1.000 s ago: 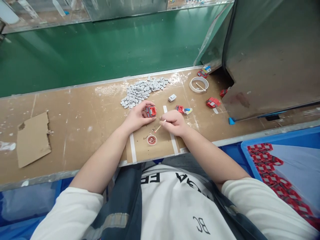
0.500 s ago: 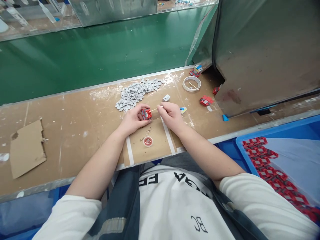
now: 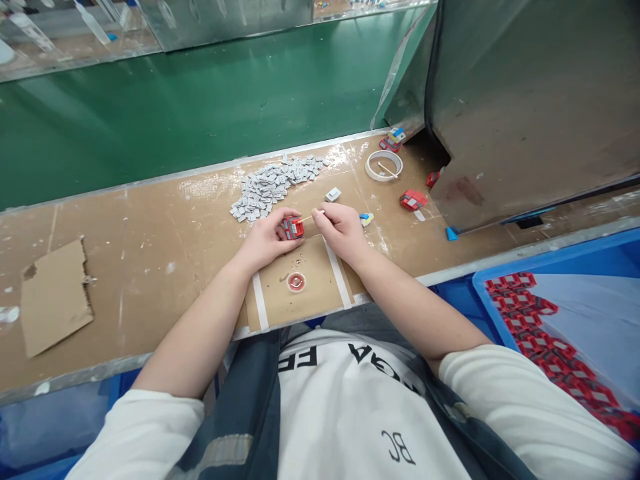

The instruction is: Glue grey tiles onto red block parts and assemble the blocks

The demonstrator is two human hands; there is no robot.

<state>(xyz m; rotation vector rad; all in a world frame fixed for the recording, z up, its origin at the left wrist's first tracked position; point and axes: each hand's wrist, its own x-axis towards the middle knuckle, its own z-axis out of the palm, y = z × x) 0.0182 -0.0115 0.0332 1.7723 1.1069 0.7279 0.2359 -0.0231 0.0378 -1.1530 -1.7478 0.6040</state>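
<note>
My left hand (image 3: 267,239) is closed around a small red and grey toy-like piece (image 3: 293,228), its thumb below and fingers above. Pinched in my right hand (image 3: 343,230) is a thin pale stick (image 3: 309,218), like a cotton swab, whose tip reaches the red piece. Below the hands, a small round dish (image 3: 296,283) of reddish liquid sits on a taped sheet of brown board (image 3: 280,310). A small white block (image 3: 333,195) lies just beyond my right hand. A yellow, blue and white piece (image 3: 367,219) is partly hidden behind that hand.
A pile of small grey tiles (image 3: 270,187) lies behind my hands. To the right are a tape roll (image 3: 369,167), red pieces (image 3: 413,199) and a large metal panel (image 3: 530,107). A blue bin (image 3: 480,283) holds rows of red parts. Torn cardboard (image 3: 55,300) lies left.
</note>
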